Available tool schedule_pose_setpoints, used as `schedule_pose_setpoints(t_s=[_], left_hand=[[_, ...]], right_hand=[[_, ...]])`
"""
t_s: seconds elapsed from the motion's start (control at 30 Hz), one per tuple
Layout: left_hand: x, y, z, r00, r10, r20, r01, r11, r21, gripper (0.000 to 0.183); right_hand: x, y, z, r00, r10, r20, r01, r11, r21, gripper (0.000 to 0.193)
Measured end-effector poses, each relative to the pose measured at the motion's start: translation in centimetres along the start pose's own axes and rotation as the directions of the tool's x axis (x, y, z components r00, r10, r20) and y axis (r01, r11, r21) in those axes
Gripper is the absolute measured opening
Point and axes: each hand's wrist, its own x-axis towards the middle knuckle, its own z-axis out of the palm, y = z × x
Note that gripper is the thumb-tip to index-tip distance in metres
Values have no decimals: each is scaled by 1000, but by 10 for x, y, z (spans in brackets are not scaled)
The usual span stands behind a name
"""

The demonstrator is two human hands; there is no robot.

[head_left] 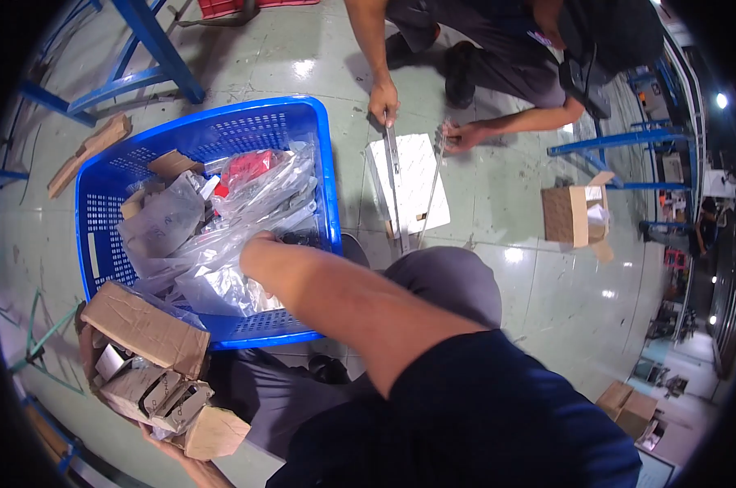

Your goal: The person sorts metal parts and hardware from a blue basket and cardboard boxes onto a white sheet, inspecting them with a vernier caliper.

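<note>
An opened cardboard box (pixel 144 321) with several small packed cartons (pixel 169 398) inside stands tilted at the lower left. My left hand (pixel 163 443) grips it from below, its fingers mostly hidden by the cardboard. My right arm reaches across into a blue plastic basket (pixel 329 163). In there my right hand (pixel 261 254) is down among clear plastic bags (pixel 222 281), which hide its fingers, so its hold cannot be made out. A red packet (pixel 248 167) and a cloudy plastic bag (pixel 163 226) lie farther back in the basket.
Across from me a crouching co-worker's hands (pixel 384 104) hold long metal strips (pixel 396 183) over a white slab (pixel 421 175). An open cardboard box (pixel 565 215) sits on the floor at right. Blue metal legs (pixel 161 49) stand at upper left, near a torn cardboard piece (pixel 87 154).
</note>
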Motion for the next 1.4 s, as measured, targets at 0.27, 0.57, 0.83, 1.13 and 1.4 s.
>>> schedule_pose_setpoints(t_s=[0.27, 0.57, 0.83, 1.13, 1.4], left_hand=[[17, 9, -5, 1000, -3, 16, 1, 992, 125, 79], [52, -1, -55, 981, -125, 145, 130, 991, -22, 79], [26, -9, -11, 992, -49, 117, 65, 988, -137, 71], [2, -4, -11, 956, -234, 177, 284, 893, -350, 59], [-30, -36, -125, 985, -99, -144, 36, 922, -386, 51]], right_hand=[[-27, 15, 2, 994, -1, -110, 9, 997, 72, 61], [-25, 31, 39, 663, -377, -647, 396, 910, -125, 56], [-154, -2, -120, 679, -112, -726, 219, 974, 55, 60], [-174, -155, -66, 703, -243, -668, 571, 754, 326, 81], [-137, -270, -38, 712, -370, -596, 592, 773, 228, 74]])
